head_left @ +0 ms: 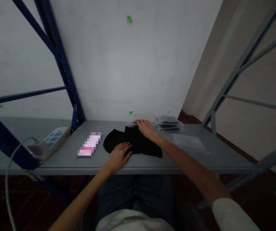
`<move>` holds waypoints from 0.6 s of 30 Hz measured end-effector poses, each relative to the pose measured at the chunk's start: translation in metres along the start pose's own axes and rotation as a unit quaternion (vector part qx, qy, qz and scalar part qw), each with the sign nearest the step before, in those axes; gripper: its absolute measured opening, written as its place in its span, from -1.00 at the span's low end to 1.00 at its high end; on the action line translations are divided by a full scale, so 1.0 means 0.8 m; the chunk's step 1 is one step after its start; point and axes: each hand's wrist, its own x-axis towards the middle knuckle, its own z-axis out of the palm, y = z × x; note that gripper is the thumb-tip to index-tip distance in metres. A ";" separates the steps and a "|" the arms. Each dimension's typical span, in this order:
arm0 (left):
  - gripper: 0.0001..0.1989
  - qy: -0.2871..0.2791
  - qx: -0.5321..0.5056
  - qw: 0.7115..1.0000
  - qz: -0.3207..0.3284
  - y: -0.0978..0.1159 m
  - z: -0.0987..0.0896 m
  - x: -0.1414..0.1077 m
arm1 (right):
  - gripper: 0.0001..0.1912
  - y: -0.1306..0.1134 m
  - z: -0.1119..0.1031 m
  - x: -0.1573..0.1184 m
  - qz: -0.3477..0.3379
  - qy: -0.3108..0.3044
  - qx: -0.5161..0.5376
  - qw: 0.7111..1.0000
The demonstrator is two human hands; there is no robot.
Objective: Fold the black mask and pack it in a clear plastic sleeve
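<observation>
A black cloth item (141,142) lies spread on the grey shelf top (63,160), its exact kind not clear. My left hand (118,157) rests on its near left part, fingers stretched out and lying flat. Across its far edge reaches my right hand (146,129), with the fingers extended and nothing seen in them. Just behind the cloth, partly hidden by it and my right hand, is a flat pale packet (131,123).
Flat packets are stacked (169,123) at the back right, with a clear plastic bag (188,141) before them. A blurred-out phone (90,144) lies left. Beyond it sits a power strip (56,138) with a cable. Blue metal posts (61,64) and a white wall (138,64) bound the shelf.
</observation>
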 end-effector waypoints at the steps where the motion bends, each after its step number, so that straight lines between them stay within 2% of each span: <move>1: -0.59 0.000 -0.001 1.000 -0.001 0.000 0.000 0.000 | -0.41 0.013 -0.010 0.000 -0.001 0.014 0.001 1.000; 5: -0.59 -0.004 -0.002 1.000 -0.003 0.002 -0.002 0.001 | -0.39 0.086 -0.045 -0.010 0.029 0.119 0.010 0.992; 7: -0.59 -0.011 0.001 1.000 -0.003 0.003 -0.004 0.002 | -0.41 0.130 -0.053 -0.019 0.059 0.147 0.002 0.987; 10: -0.60 -0.013 0.003 1.000 -0.004 0.005 -0.006 0.002 | -0.45 0.189 -0.050 -0.039 0.116 0.134 -0.014 0.984; 12: -0.61 -0.009 0.002 1.000 -0.005 0.005 -0.006 0.002 | -0.45 0.217 -0.039 -0.054 0.145 0.124 -0.018 0.981; 15: -0.65 -0.006 0.003 1.000 0.000 0.005 -0.006 0.002 | -0.47 0.236 -0.017 -0.072 0.155 0.098 -0.013 0.983; 18: -0.69 -0.011 0.012 1.000 0.001 0.007 -0.009 0.003 | -0.45 0.243 0.001 -0.080 0.131 0.064 -0.005 0.989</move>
